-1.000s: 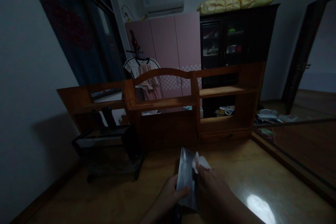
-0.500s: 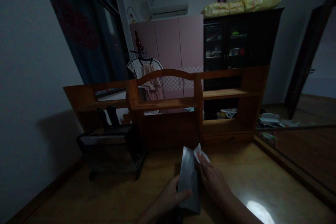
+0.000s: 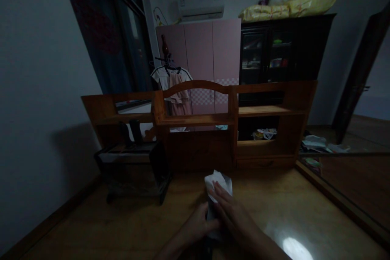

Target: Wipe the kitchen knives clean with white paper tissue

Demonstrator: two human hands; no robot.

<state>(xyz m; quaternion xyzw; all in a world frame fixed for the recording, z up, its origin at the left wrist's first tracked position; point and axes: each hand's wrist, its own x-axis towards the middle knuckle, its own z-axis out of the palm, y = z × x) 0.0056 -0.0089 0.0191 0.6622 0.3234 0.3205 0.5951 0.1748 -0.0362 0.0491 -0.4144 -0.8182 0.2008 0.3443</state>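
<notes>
My right hand [image 3: 234,215] lies flat, fingers together, pressing the white tissue [image 3: 217,183] on the dark flat object — a blade, perhaps — that my left hand [image 3: 195,227] pinches above the wooden desk [image 3: 128,227]. Best wipe with even pressure; shelf unit [image 3: 201,130] near ahead, room rightward.

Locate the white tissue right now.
Head view, bottom centre: the white tissue lies under the right hand fingertips, pressed on the knife blade gripped by the left hand, above the wooden desk.

Wooden shelf unit [image 3: 231,130], pink wardrobe [image 3: 199,61], dark cabinet [image 3: 283,48], air conditioner [image 3: 201,5].
</notes>
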